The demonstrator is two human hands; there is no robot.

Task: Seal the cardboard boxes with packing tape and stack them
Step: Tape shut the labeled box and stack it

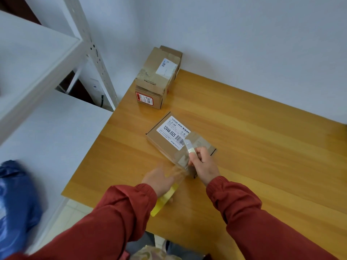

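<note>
Flat box (pixel 167 143): brown cardboard, low and rectangular, lying at the centre of the frame on the table, its corners turned diagonally.
Label (pixel 173 131): a white printed rectangle with a barcode, stuck on the flat box's top face.
Clear tape (pixel 183 162): a glossy, see-through strip with creases, stretched from the roll up over the box's near end.
Right hand (pixel 203 163): fingers curled, pinching the clear tape just above the box's near corner.
Left hand (pixel 158 180): blurred, wrapped around the yellow tape roll (pixel 165 199) at the table's near edge, below the box.
Sleeves (pixel 116 212): dark red fabric with gathered cuffs.
Stacked boxes: a scuffed, taped carton (pixel 159 72) sits on a smaller carton (pixel 148 97) with a red-edged label, in the upper centre at the table's far corner against the wall.
Table (pixel 262 147): smooth, orange-toned wood with a straight grain.
Shelving (pixel 37 59): white boards on a perforated metal upright, at the left of the frame.
Blue object (pixel 15 194): shiny and blurred, at the lower left.
</note>
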